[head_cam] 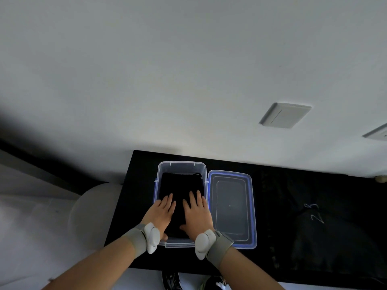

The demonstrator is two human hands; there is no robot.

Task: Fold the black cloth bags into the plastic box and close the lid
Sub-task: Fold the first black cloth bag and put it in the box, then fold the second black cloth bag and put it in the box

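Lower centre, the left hand [162,212] and right hand [196,212] are pressing flat, fingers spread, on a folded black cloth bag [181,185] inside the clear rectangular plastic box [181,163]. Its blue-rimmed clear lid [231,208] is lying just right; closing is remaining.

Left forearm [100,262] and right forearm [247,271] enter bare from the lower edge, converging forward. Left hand [162,213] and right hand [196,212] lie side by side, palms down, fingers straight, slightly spread. Each wrist bears a grey strap [137,239] with a white pod [151,237].
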